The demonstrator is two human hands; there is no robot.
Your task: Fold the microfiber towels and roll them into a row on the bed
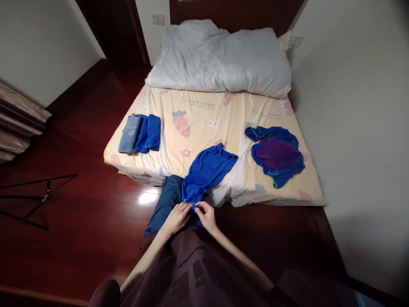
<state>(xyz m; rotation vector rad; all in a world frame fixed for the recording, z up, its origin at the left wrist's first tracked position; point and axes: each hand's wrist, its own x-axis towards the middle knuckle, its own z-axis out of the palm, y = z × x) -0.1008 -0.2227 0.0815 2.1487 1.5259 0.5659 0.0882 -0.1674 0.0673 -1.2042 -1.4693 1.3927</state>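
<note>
A bright blue towel lies crumpled over the near edge of the bed, its lower end drawn toward my body. My left hand grips that end, fingers bent over the cloth. Close beside it, my right hand pinches the same end between thumb and fingers. Both hands are just above my lap, nearly touching. Further left on the bed sit rolled or folded towels, a grey one next to blue ones.
On the bed's right is a heap of blue cloth with a purple cloth on top. A pale quilt is bunched at the headboard. A black tripod stand stands on the floor at left; a wall borders the right.
</note>
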